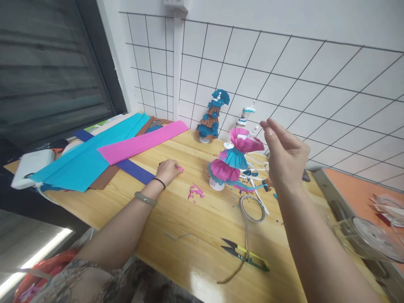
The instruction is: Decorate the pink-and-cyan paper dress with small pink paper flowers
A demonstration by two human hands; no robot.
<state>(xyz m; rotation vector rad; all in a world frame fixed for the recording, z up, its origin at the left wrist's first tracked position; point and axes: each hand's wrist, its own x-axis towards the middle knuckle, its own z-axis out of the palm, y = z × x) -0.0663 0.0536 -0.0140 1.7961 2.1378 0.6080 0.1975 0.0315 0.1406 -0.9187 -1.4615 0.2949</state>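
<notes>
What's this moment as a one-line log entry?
left hand: on table, closed on pink scrap | right hand: raised beside paper doll

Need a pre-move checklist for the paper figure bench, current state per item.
1. Left hand rests on the table, pink scrap at its fingertips; gripped or not: cannot tell.
2. Right hand raised beside the paper figure, fingertips pinched; anything held: cannot tell.
3. Paper figure upright on its white base: ok.
4. Snips lie on the table, apart from both hands: ok.
5. Tape roll lies flat; its loose tail seems to run across the snips: not ok.
</notes>
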